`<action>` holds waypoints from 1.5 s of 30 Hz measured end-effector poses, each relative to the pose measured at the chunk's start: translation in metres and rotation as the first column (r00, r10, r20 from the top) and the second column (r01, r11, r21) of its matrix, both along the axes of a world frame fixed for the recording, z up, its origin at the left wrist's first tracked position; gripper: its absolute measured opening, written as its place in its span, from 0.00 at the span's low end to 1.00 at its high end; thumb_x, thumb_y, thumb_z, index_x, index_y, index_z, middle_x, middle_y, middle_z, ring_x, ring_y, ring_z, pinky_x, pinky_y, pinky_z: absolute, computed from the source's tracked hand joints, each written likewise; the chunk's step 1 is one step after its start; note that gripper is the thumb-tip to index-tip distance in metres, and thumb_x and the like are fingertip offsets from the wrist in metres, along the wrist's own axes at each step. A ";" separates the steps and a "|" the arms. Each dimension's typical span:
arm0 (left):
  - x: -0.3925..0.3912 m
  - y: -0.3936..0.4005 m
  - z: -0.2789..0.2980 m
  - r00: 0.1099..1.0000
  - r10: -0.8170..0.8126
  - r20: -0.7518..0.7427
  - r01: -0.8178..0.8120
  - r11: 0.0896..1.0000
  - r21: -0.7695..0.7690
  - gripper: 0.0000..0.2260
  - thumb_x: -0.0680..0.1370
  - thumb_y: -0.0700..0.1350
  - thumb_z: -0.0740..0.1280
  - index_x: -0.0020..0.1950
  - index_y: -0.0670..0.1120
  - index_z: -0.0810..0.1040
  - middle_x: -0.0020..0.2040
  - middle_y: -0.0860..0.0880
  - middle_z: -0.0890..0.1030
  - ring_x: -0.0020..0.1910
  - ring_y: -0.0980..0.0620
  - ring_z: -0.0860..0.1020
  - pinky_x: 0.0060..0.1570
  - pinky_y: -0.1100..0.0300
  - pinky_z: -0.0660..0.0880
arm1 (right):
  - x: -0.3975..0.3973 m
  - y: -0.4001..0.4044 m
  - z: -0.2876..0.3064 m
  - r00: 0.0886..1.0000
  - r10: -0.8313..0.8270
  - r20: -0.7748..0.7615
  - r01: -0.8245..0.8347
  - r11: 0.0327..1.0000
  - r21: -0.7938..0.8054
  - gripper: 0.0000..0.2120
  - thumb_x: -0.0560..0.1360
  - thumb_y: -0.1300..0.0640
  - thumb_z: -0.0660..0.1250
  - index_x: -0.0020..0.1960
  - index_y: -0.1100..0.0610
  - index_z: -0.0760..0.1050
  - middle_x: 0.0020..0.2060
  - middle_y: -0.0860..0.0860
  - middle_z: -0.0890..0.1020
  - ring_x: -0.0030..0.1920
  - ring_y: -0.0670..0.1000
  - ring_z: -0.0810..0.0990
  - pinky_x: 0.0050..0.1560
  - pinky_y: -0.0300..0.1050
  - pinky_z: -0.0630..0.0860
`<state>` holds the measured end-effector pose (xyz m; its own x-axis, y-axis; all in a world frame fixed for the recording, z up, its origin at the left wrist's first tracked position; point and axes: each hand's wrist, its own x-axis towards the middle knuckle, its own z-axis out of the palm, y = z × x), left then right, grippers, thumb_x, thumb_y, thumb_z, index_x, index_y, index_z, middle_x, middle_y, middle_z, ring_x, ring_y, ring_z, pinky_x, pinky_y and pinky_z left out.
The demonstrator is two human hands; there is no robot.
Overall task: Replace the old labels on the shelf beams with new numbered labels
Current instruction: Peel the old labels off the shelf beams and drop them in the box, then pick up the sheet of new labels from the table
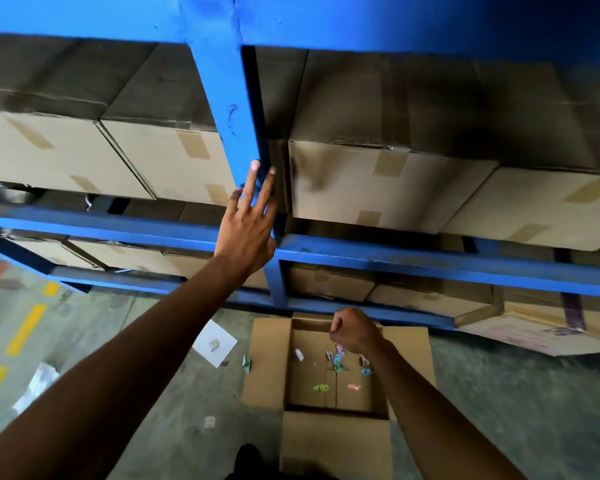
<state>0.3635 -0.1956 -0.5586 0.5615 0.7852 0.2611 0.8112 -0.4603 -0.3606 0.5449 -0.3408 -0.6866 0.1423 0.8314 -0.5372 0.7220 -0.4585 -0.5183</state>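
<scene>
Blue-painted steel shelf upright (227, 109) meets my left hand (248, 225), fingers straight against its edge. My right hand (352, 330) hangs curled above the open cardboard box (333, 441) of crumpled coloured labels (338, 362); whether it pinches anything, I cannot tell.

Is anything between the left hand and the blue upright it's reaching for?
Nothing visible. The left hand is open, its fingertips already on the blue upright; the cardboard boxes sit behind the post, not in front.

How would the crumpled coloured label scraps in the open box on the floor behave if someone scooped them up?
The label scraps look thin and crumpled, so probably floppy and very light. They lie scattered loosely in the open box, so likely apt to scatter or drift.
</scene>
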 end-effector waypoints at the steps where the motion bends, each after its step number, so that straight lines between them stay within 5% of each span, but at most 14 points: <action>1: 0.000 -0.001 0.000 1.000 -0.010 0.013 0.010 1.000 -0.010 0.25 0.67 0.50 0.66 0.61 0.41 0.71 0.78 0.40 0.53 0.76 0.36 0.46 0.68 0.43 0.63 | 0.000 -0.003 0.003 0.999 -0.038 -0.014 0.038 0.999 0.005 0.02 0.70 0.59 0.69 0.41 0.55 0.76 0.43 0.53 0.80 0.44 0.51 0.79 0.48 0.49 0.79; 6: 0.006 -0.015 -0.001 0.973 -0.134 0.189 0.164 0.975 -0.153 0.22 0.68 0.48 0.66 0.60 0.41 0.72 0.77 0.36 0.52 0.76 0.36 0.41 0.73 0.39 0.48 | 0.004 -0.038 0.023 0.969 -0.248 0.011 0.248 0.969 0.025 0.03 0.72 0.56 0.68 0.44 0.54 0.76 0.46 0.54 0.81 0.47 0.52 0.79 0.51 0.49 0.77; 10: 0.017 -0.034 -0.012 0.937 -0.284 0.203 0.343 0.854 -0.391 0.24 0.74 0.51 0.64 0.67 0.42 0.69 0.78 0.37 0.48 0.77 0.39 0.41 0.74 0.43 0.41 | 0.007 -0.084 0.046 0.881 -0.444 0.162 0.444 0.895 0.039 0.15 0.75 0.51 0.66 0.60 0.55 0.74 0.59 0.56 0.79 0.59 0.55 0.77 0.59 0.46 0.72; 15: 0.028 -0.098 -0.018 0.796 -0.496 0.347 0.579 0.459 -0.673 0.31 0.78 0.51 0.62 0.76 0.43 0.53 0.77 0.41 0.57 0.77 0.44 0.51 0.74 0.49 0.51 | -0.043 -0.176 0.076 0.561 -0.687 0.463 0.651 0.711 0.267 0.26 0.75 0.47 0.62 0.71 0.52 0.63 0.73 0.55 0.65 0.71 0.55 0.65 0.70 0.54 0.57; 19: 0.042 -0.192 -0.013 0.652 -0.632 0.418 0.660 0.201 -0.724 0.31 0.78 0.50 0.64 0.76 0.43 0.54 0.74 0.41 0.63 0.73 0.46 0.63 0.70 0.54 0.60 | -0.107 -0.274 0.101 0.289 -0.830 0.477 0.794 0.486 0.364 0.28 0.74 0.48 0.64 0.72 0.51 0.62 0.75 0.55 0.60 0.73 0.55 0.62 0.71 0.55 0.54; 26: 0.012 -0.392 -0.011 0.329 -0.829 0.451 0.616 -0.173 -0.768 0.29 0.78 0.54 0.61 0.76 0.47 0.57 0.74 0.42 0.67 0.70 0.44 0.68 0.66 0.54 0.66 | -0.249 -0.452 0.108 -0.163 -0.871 0.463 0.932 0.019 0.363 0.28 0.75 0.50 0.63 0.72 0.53 0.61 0.74 0.55 0.63 0.72 0.55 0.63 0.68 0.49 0.57; 34: -0.081 -0.529 -0.035 0.164 -0.896 0.413 0.342 -0.341 -0.876 0.28 0.78 0.53 0.62 0.76 0.45 0.59 0.74 0.43 0.66 0.72 0.46 0.66 0.70 0.55 0.64 | -0.390 -0.557 0.085 -0.476 -0.756 0.450 0.877 -0.370 0.306 0.29 0.75 0.51 0.63 0.73 0.55 0.59 0.72 0.57 0.66 0.70 0.57 0.64 0.69 0.52 0.56; 39: -0.110 -0.564 -0.043 0.156 -0.871 0.467 0.271 -0.417 -0.868 0.23 0.77 0.47 0.65 0.71 0.47 0.67 0.69 0.46 0.73 0.68 0.49 0.71 0.60 0.62 0.68 | -0.410 -0.572 0.079 -0.533 -0.749 0.394 0.843 -0.434 0.316 0.30 0.75 0.51 0.63 0.73 0.56 0.58 0.70 0.56 0.69 0.68 0.57 0.67 0.68 0.52 0.58; 45: -0.106 -0.579 -0.047 0.408 -0.756 0.512 0.285 -0.427 -0.858 0.11 0.75 0.39 0.66 0.56 0.43 0.80 0.53 0.45 0.83 0.46 0.52 0.78 0.40 0.67 0.71 | -0.396 -0.571 0.082 -0.611 -0.750 0.253 0.775 -0.499 0.388 0.31 0.72 0.55 0.66 0.72 0.55 0.58 0.64 0.56 0.74 0.64 0.58 0.71 0.68 0.53 0.59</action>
